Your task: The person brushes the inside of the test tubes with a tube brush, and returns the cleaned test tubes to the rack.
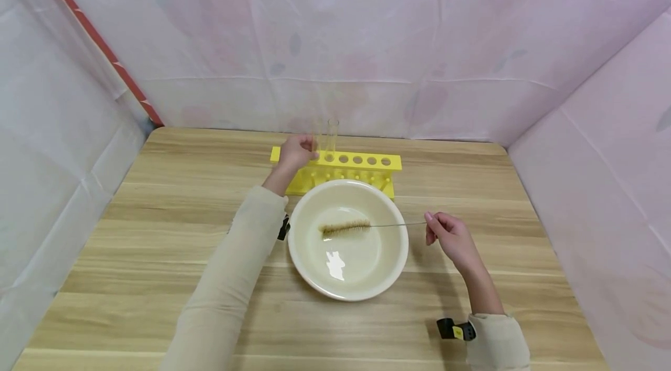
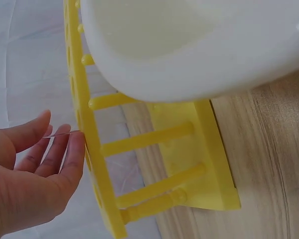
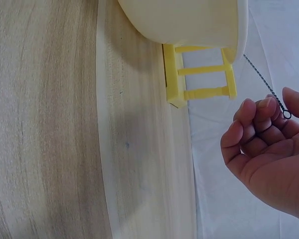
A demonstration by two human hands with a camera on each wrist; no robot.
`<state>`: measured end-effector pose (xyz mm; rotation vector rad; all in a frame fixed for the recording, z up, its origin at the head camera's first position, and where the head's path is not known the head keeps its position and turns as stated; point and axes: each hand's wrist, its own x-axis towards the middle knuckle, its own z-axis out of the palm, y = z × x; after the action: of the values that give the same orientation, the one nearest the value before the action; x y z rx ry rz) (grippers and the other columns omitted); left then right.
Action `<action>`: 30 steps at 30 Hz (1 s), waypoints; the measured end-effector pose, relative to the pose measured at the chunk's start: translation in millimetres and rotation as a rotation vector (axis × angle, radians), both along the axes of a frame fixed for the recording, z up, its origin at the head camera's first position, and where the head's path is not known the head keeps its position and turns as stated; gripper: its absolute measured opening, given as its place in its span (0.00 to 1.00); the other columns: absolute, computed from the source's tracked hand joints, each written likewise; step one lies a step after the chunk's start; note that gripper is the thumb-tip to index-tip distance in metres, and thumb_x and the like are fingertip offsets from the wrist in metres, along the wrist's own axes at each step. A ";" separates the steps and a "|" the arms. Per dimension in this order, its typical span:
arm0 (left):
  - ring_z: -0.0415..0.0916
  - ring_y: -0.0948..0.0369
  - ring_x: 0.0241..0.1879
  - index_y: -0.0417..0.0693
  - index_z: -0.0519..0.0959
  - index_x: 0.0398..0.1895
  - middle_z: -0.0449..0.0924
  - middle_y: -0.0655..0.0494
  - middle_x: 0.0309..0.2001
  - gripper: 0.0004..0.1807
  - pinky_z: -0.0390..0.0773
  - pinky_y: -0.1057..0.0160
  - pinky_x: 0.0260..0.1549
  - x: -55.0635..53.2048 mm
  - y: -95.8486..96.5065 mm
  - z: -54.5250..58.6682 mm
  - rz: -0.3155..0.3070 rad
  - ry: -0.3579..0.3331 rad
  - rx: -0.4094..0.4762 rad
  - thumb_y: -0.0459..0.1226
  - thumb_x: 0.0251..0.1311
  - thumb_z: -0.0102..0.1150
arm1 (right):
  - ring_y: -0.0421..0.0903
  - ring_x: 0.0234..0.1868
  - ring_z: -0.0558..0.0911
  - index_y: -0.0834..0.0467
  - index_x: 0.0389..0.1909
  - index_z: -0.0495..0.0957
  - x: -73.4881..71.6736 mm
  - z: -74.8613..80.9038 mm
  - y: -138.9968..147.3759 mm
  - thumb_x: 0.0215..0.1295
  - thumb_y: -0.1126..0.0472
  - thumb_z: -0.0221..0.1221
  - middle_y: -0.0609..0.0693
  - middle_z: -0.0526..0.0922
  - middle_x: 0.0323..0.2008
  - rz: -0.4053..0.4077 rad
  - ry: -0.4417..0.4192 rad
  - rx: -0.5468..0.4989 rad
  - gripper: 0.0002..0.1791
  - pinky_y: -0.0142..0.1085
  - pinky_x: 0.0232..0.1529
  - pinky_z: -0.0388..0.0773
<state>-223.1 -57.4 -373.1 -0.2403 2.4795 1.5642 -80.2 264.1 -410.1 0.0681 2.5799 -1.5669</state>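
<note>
My left hand (image 1: 296,151) is at the left part of a yellow test tube rack (image 1: 367,162), its thumb and fingers pinching a clear test tube (image 1: 317,133) over the rack's top bar. Just right of it, another clear test tube (image 1: 332,138) rises from the top bar. In the left wrist view only a thin glass edge shows between the fingers (image 2: 75,149). My right hand (image 1: 452,238) pinches the thin twisted-wire handle of a test tube brush (image 1: 346,228) near its looped end. The brown bristles lie over the inside of a cream basin (image 1: 297,254).
The basin holds water and stands on the wooden table (image 1: 157,231), right in front of the rack and overlapping its base in the head view. Several bare holes (image 1: 357,159) line the rack's right part. Pale cloth walls (image 1: 341,39) enclose the back and sides.
</note>
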 end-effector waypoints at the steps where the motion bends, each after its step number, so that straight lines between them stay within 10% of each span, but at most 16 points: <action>1: 0.70 0.57 0.41 0.39 0.76 0.37 0.75 0.50 0.39 0.08 0.75 0.64 0.39 0.1 0.2 -0.6 0.006 0.004 -0.001 0.26 0.53 0.60 | 0.48 0.23 0.74 0.69 0.23 0.70 0.1 -0.1 0.0 0.68 0.49 0.48 0.56 0.74 0.18 0.000 -0.002 -0.005 0.26 0.40 0.32 0.70; 18: 0.71 0.57 0.46 0.42 0.78 0.42 0.77 0.50 0.44 0.12 0.75 0.64 0.43 8.6 -4.1 12.3 0.040 0.032 0.051 0.29 0.53 0.62 | 0.46 0.23 0.74 0.71 0.25 0.70 -2.0 -0.1 -0.6 0.68 0.50 0.49 0.54 0.73 0.17 0.011 -0.014 -0.024 0.25 0.39 0.33 0.69; 30: 0.73 0.56 0.43 0.41 0.77 0.36 0.78 0.49 0.42 0.06 0.75 0.63 0.38 21.1 -10.1 49.6 -0.001 0.157 0.121 0.29 0.54 0.61 | 0.47 0.24 0.74 0.72 0.27 0.70 -1.8 5.9 -0.2 0.67 0.50 0.51 0.55 0.74 0.18 0.015 -0.028 -0.013 0.25 0.38 0.34 0.70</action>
<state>-201.9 -67.5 -323.5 -0.1016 2.4848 1.7893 -81.9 263.9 -404.2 0.0687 2.5430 -1.5659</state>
